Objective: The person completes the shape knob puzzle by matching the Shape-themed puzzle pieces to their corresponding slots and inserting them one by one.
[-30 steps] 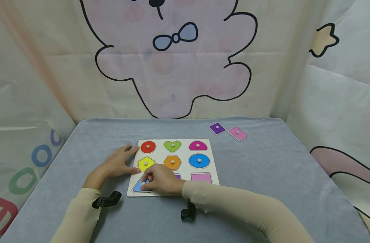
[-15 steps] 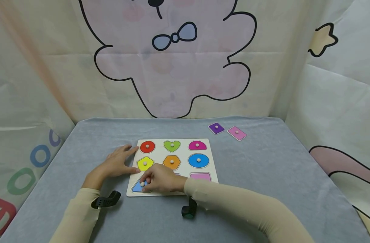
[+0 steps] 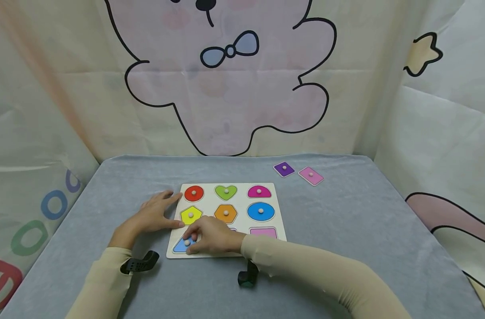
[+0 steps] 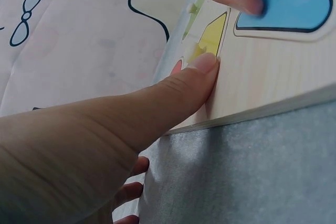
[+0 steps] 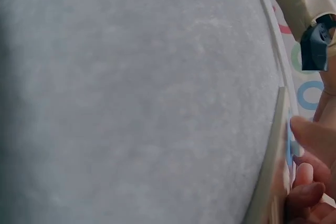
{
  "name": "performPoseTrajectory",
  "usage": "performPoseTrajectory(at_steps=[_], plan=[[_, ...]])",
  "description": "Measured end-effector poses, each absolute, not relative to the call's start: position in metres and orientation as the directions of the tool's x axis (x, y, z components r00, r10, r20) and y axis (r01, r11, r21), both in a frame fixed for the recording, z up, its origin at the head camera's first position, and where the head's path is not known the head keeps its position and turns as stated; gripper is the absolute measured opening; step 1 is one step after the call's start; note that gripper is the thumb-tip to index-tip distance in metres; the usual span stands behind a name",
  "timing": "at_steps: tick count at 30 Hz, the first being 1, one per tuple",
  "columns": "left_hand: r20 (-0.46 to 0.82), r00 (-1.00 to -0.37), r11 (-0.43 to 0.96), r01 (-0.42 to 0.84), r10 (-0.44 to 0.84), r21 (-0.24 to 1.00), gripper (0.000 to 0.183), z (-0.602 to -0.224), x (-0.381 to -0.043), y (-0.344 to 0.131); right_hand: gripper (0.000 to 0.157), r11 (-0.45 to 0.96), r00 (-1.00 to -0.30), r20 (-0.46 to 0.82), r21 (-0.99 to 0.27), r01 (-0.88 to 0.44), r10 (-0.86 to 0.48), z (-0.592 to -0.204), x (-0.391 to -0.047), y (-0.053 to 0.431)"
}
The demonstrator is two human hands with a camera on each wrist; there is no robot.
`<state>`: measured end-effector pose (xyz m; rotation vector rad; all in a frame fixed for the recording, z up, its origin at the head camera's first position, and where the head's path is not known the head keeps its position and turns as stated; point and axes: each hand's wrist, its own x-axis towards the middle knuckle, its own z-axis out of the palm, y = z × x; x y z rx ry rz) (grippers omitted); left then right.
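A white wooden knob puzzle board [image 3: 241, 197] lies flat on the table. My left hand [image 3: 156, 215] spans its left edge, thumb on the board beside the yellow pentagon [image 3: 191, 215] and index fingertip near the red circle [image 3: 194, 193]. Over the lower row is my right hand [image 3: 214, 235], its thumb and index finger parted around the knob of the blue triangle [image 3: 181, 246]. In the left wrist view, a right fingertip touches the blue triangle [image 4: 299, 3], which lies in its outlined spot. The lower row's middle is mostly covered by the right hand.
A purple diamond [image 3: 284, 169] and a pink rectangle piece [image 3: 311, 176] lie loose at the table's back right. The board's lower right has a pink printed slot [image 3: 263, 232] without a knob. Orange hexagon [image 3: 225, 213] and blue oval [image 3: 260, 211] sit in the middle row.
The right thumb and index finger, earlier pinching the triangle's knob, have parted from it and drawn slightly right. The left hand stays put.
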<state>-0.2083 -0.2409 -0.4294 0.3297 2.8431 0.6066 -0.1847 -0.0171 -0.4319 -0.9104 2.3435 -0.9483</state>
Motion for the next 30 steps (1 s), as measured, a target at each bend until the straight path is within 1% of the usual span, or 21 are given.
performPoseTrajectory(at_steps=[7, 11, 16, 22, 26, 30], plan=[[-0.157, -0.950, 0.888, 0.181, 0.269, 0.423, 0.099, -0.431, -0.208, -0.240, 0.026, 0.438, -0.659, -0.130, -0.838, -0.327, -0.741, -0.429, -0.190, -0.008], [-0.166, -0.951, 0.892, 0.171, 0.260, 0.420, 0.100, -0.431, -0.208, -0.239, 0.025, 0.409, -0.656, -0.108, -0.853, -0.326, -0.747, -0.425, -0.194, 0.001], [-0.184, -0.953, 0.900, 0.149, 0.242, 0.409, 0.101, -0.431, -0.210, -0.239, 0.024, 0.440, -0.682, -0.099, -0.828, -0.346, -0.724, -0.419, -0.204, 0.013], [-0.186, -0.955, 0.905, 0.139, 0.229, 0.402, 0.101, -0.433, -0.209, -0.240, 0.023, 0.486, -0.735, -0.100, -0.807, -0.334, -0.671, -0.413, -0.214, 0.028], [-0.185, -0.957, 0.906, 0.135, 0.225, 0.401, 0.101, -0.433, -0.209, -0.239, 0.023, 0.480, -0.756, -0.091, -0.820, -0.313, -0.648, -0.411, -0.222, 0.040], [-0.184, -0.957, 0.904, 0.133, 0.223, 0.406, 0.100, -0.433, -0.209, -0.238, 0.026, 0.465, -0.768, -0.060, -0.825, -0.321, -0.638, -0.409, -0.233, 0.053]])
